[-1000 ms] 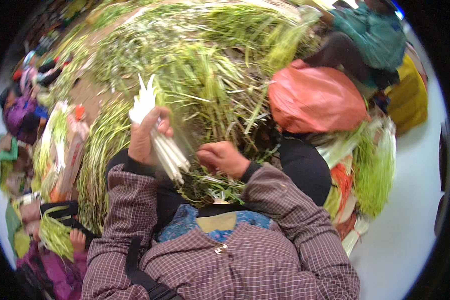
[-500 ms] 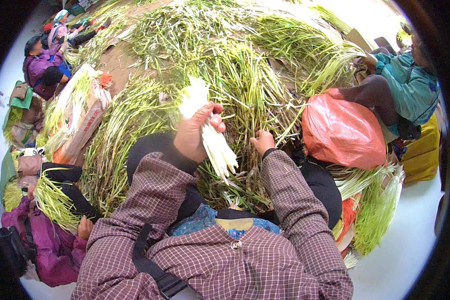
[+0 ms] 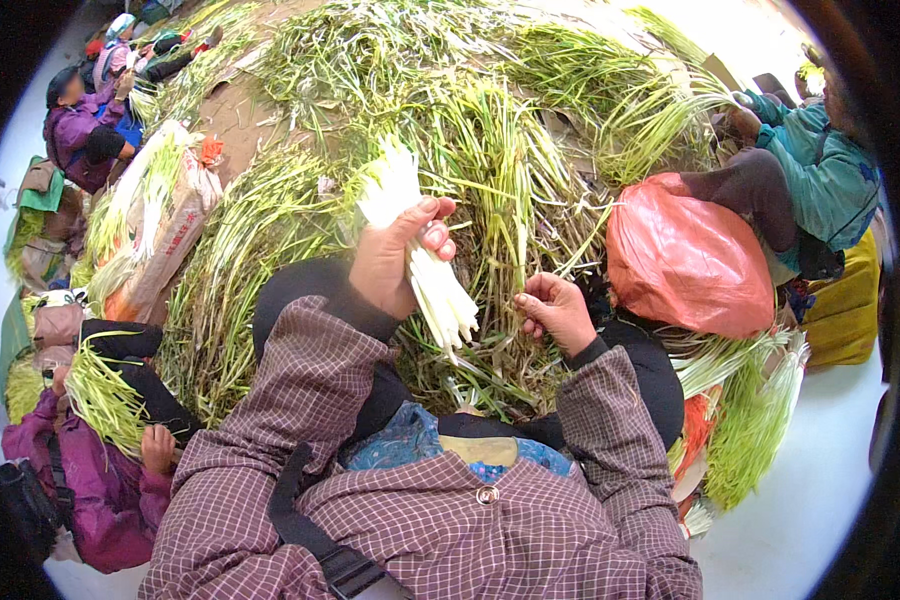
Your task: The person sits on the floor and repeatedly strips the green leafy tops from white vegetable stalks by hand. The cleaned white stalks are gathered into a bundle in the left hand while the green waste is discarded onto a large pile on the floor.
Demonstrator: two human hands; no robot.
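A broad heap of loose yellow-green leafy stalks (image 3: 485, 140) spreads before you, a bulging coral-red plastic sack (image 3: 685, 260) at its right edge; over the heap's near edge, your left hand (image 3: 390, 262) is wrapped closed round a bundle of smooth white-stemmed stalks (image 3: 442, 298); your right hand (image 3: 557, 310), near it, is drawn to a pinch, apparently on one thin yellow-green stalk (image 3: 521, 245); you seem to be picking out a single stalk, which calls for a light pull and a steady bundle.

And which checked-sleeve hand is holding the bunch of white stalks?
The left hand: it is wrapped around the bunch of white stalks. The right hand is apart from that bunch, to its right.
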